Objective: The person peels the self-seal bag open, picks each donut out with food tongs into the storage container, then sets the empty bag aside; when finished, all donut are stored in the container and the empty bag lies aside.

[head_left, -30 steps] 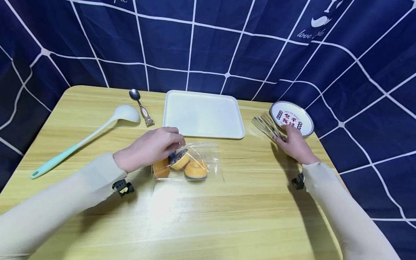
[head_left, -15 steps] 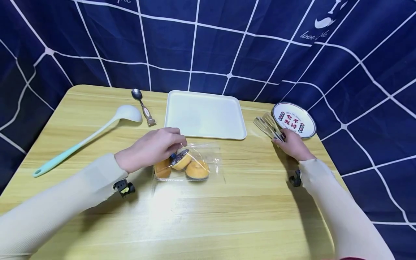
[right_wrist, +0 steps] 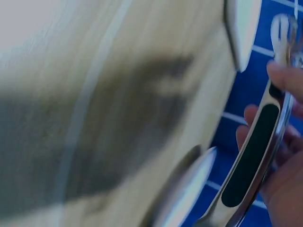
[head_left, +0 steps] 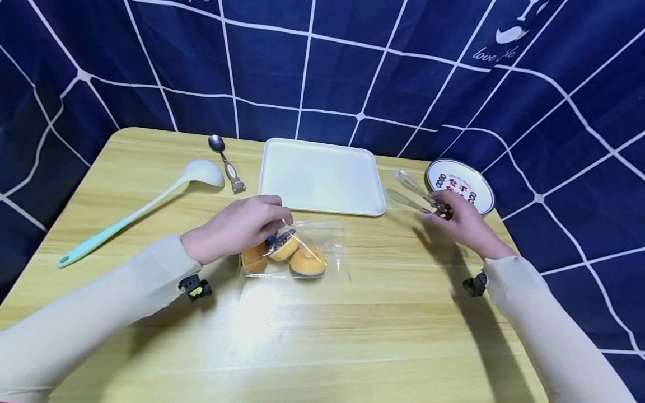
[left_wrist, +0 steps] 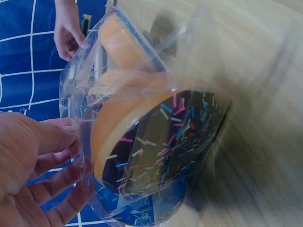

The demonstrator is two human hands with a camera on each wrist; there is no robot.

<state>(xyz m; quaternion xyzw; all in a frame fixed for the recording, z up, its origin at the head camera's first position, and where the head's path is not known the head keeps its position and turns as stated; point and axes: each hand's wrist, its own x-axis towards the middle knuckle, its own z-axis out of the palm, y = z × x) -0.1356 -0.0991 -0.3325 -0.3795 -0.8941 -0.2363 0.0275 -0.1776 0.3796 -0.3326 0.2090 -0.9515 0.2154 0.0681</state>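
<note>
My left hand (head_left: 247,226) pinches the top edge of a clear plastic bag (head_left: 335,246) on the table. Inside lie several toy-like doughnuts (head_left: 306,260); the left wrist view brings close a chocolate-coloured one (left_wrist: 151,142) with coloured sprinkles and a blue one (left_wrist: 142,208) under it. At the right, my right hand (head_left: 461,221) holds a pair of metal tongs (head_left: 414,186) up over the table, their two tips spread apart and pointing toward the tray. The right wrist view shows a tongs handle (right_wrist: 251,156) with a dark inlay between thumb and fingers.
A white rectangular tray (head_left: 322,176) lies at the back centre. Behind my right hand is a round white plate (head_left: 484,193) with red lettering. At the left are a ladle (head_left: 201,172) with a mint handle and a small spoon (head_left: 232,170). A blue checked cloth (head_left: 272,67) hangs behind the table.
My right hand has raised the tongs from beside the plate, and their tips have spread wider. My left hand stays at the bag. The head view has shifted slightly.
</note>
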